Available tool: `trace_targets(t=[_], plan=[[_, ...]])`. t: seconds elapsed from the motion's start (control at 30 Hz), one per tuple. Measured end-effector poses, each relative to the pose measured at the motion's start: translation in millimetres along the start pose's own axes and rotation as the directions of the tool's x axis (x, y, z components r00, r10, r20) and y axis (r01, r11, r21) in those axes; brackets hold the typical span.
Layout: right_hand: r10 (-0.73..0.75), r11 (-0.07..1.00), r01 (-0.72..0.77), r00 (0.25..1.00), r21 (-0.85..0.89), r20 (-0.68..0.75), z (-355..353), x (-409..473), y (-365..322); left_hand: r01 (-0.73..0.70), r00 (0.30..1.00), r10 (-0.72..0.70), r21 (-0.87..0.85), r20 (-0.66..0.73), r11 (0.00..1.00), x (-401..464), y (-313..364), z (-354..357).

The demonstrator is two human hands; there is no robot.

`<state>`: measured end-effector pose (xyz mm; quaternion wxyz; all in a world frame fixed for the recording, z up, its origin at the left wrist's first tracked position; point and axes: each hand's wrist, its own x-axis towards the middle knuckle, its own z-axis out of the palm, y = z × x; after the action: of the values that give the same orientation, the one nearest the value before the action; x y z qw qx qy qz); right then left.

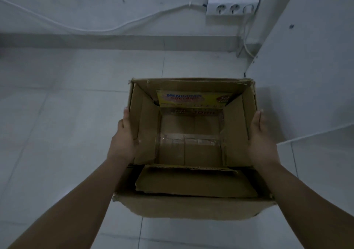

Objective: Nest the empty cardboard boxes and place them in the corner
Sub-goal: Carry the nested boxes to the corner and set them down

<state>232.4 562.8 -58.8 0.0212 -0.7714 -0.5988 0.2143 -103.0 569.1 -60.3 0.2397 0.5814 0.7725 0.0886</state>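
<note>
A brown cardboard box (191,202) is held above the tiled floor, open side up, with a second, smaller box (191,134) sitting inside it. The inner box is empty and shows a yellow printed label (193,99) on its far wall and clear tape across its bottom. My left hand (124,139) presses flat against the left side of the boxes. My right hand (262,135) presses flat against the right side. A folded flap (193,181) lies at the near side.
The room corner (247,46) lies ahead to the right, where the back wall meets a white side wall (306,67). A white power strip (232,6) hangs on the back wall with a cable (95,26) trailing left. Pale floor tiles (67,114) surround the boxes.
</note>
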Motion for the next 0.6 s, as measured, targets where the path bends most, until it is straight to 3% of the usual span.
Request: trace_targets(t=[0.47, 0.6], plan=[[0.075, 0.989, -0.059, 0.990, 0.132, -0.120, -19, 127, -36, -0.108, 0.994, 0.106, 0.061, 0.027, 0.992, 173, 46, -23], [0.093, 0.995, -0.087, 0.987, 0.045, -0.131, -25, 135, -44, -0.105, 0.994, 0.099, 0.146, 0.052, 0.984, 183, 53, -29]])
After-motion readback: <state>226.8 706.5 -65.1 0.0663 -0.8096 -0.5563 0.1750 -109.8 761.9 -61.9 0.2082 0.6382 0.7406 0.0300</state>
